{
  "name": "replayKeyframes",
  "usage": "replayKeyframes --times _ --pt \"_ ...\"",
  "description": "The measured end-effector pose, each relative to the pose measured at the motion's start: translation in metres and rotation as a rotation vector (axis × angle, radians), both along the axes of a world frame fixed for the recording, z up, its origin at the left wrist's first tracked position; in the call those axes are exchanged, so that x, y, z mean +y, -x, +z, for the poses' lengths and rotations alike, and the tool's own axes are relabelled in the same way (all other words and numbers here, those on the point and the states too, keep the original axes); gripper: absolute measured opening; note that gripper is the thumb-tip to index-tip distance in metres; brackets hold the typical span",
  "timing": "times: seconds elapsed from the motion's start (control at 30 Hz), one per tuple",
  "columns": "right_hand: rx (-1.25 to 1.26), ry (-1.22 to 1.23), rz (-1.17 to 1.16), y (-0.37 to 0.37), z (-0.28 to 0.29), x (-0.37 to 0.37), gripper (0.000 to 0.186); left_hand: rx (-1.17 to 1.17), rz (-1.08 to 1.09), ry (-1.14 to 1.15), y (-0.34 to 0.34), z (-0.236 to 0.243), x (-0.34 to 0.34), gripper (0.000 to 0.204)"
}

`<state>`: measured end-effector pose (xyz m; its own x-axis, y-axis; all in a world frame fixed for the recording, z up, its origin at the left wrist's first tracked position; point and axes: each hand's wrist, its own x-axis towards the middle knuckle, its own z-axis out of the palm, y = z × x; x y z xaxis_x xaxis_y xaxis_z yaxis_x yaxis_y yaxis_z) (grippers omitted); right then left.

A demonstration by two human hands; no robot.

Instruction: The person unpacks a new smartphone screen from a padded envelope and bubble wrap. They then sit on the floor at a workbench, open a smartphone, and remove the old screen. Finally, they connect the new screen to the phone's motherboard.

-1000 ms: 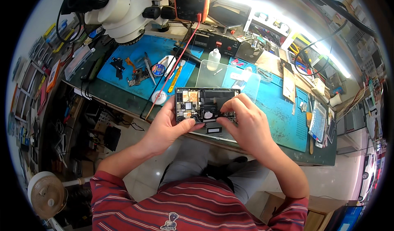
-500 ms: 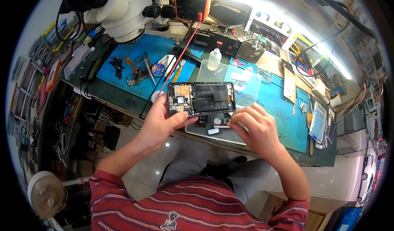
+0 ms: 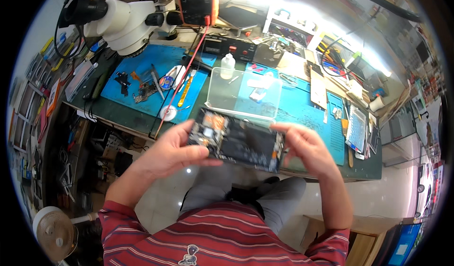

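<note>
An opened smartphone (image 3: 246,144) is held up in front of me, its back cover off, showing a black battery and copper-coloured parts at its left end. My left hand (image 3: 177,150) grips that left end, thumb on top and fingers underneath. At the other end, my right hand (image 3: 305,145) has its fingers on the phone's right edge; this hand is somewhat blurred. The phone is tilted, its right end lower, and hides part of a clear plastic tray (image 3: 218,106) on the bench behind it.
A microscope (image 3: 118,25) stands at the back left over a blue mat (image 3: 137,58) with circuit parts. A red test lead (image 3: 195,58) crosses the bench from a multimeter (image 3: 195,3). A white bottle (image 3: 228,63) stands beyond the tray. A fan (image 3: 56,233) is at lower left.
The phone has come nearer my body and tilted, its right end dropping. My right hand has moved up onto the phone's right edge. The view has shifted slightly.
</note>
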<state>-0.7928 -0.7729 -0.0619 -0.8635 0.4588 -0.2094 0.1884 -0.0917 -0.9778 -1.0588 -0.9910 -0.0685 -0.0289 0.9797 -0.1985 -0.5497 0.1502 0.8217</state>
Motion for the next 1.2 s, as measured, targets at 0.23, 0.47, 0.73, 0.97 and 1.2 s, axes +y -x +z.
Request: replayKeyframes --times 0.23,0.47,0.73,0.97,1.2 --pt "0.06 0.384 -0.342 -0.091 -0.024 -0.039 0.042 0.259 -0.256 -0.109 -0.019 -0.015 0.015 0.064" --pt "0.164 0.29 -0.564 -0.118 -0.028 -0.025 0.039 1.33 0.464 0.001 0.046 -0.058 0.074 0.061" --pt "0.006 0.127 -0.518 -0.101 -0.045 0.005 0.044 1.403 0.425 -0.058 0.024 -0.054 0.073 0.034" --pt "-0.208 -0.382 -0.378 -0.106 -0.053 0.026 0.032 0.893 0.365 0.004 0.016 -0.065 0.06 0.016" --pt "-0.208 -0.398 -0.341 -0.111 -0.055 0.029 0.026 0.843 0.776 0.072 0.035 -0.022 -0.019 0.02"
